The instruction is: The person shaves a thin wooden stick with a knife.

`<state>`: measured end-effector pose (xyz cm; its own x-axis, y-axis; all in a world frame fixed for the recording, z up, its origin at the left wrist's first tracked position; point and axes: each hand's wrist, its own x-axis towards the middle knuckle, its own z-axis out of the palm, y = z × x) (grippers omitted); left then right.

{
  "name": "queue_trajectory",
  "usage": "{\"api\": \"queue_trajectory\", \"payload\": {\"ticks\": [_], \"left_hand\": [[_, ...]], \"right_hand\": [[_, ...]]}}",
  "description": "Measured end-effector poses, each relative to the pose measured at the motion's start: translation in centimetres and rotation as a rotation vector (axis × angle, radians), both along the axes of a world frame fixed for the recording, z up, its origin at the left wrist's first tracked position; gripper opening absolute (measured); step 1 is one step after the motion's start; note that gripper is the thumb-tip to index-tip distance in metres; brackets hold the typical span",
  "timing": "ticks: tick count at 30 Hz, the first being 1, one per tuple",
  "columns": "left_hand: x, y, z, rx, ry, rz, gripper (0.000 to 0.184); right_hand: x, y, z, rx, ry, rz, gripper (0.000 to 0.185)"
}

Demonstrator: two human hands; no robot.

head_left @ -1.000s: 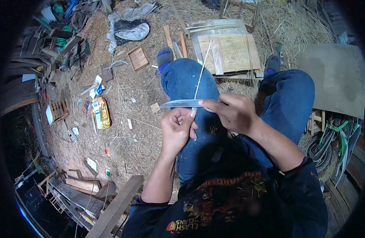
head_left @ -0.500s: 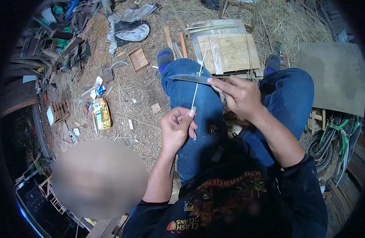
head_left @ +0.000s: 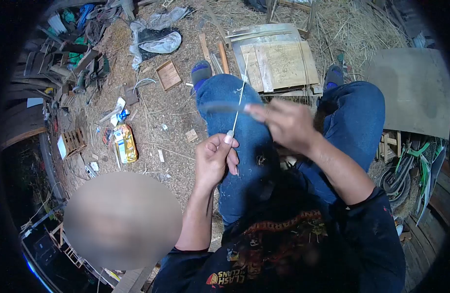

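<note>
Between the thumb and fingers of my left hand (head_left: 217,154) is the near end of a thin pale stick (head_left: 243,83), which slants up and away over my thigh in blue jeans. My right hand (head_left: 288,124) is closed around the handle of a knife (head_left: 222,106). The blade points left and crosses the stick a little beyond my left thumb; both blade and right hand are smeared by motion. Whether the edge touches the stick I cannot tell. Small pale shavings (head_left: 260,160) lie on the jeans.
Wooden boards (head_left: 283,63) lie beyond my knees. A small wooden box (head_left: 168,75), a yellow packet (head_left: 125,143) and wood scraps are on the littered ground to the left. At right are a large flat panel (head_left: 410,93) and a green-framed bicycle (head_left: 406,171).
The knife and my right hand have moved nearer along the stick, toward my left hand. My left hand and the stick have shifted slightly left.
</note>
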<state>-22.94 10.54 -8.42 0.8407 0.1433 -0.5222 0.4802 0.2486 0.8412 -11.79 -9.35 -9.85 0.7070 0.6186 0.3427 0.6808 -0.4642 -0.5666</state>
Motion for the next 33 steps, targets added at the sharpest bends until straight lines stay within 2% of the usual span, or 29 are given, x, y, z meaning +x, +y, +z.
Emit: {"api": "queue_trajectory", "payload": {"ticks": [2,4,6,7,12,14,18,22,26,28,33], "left_hand": [[0.1,0.0,-0.1,0.005,0.001,0.005,0.029],[0.0,-0.2,-0.2,0.006,0.015,0.016,0.028],[0.0,-0.3,0.1,-0.007,0.014,0.025,0.027],[0.1,-0.1,0.1,-0.004,0.010,0.021,0.027],[0.0,-0.2,-0.1,-0.075,-0.004,0.058,0.028],[0.0,-0.3,0.1,-0.057,-0.010,0.054,0.027],[-0.2,-0.6,-0.3,0.009,-0.037,0.053,0.025],[0.0,-0.9,-0.2,0.044,-0.027,0.059,0.024],[0.2,-1.1,0.4,0.074,-0.027,0.079,0.025],[0.2,-1.1,0.4,0.080,-0.029,0.068,0.025],[0.1,-0.9,0.0,0.066,-0.010,0.072,0.023]], "right_hand": [[-0.2,-0.2,0.2,0.006,-0.025,0.117,0.036],[0.6,-0.6,0.1,-0.059,-0.042,0.104,0.037],[1.3,-0.4,-0.2,0.032,0.032,-0.037,0.036],[0.8,-0.5,0.4,-0.060,-0.071,0.077,0.034],[0.7,-0.3,0.4,-0.010,0.037,-0.036,0.030],[-0.1,-0.4,0.9,-0.063,0.022,0.120,0.028],[0.8,-0.6,0.9,-0.100,0.012,0.020,0.025],[-0.5,-0.4,1.3,-0.126,-0.082,0.118,0.026],[-0.6,-0.2,0.9,-0.105,-0.032,0.084,0.030],[-1.0,-0.3,1.3,-0.119,-0.106,0.111,0.033],[-0.4,-0.3,0.5,-0.106,-0.089,0.066,0.031]]}}
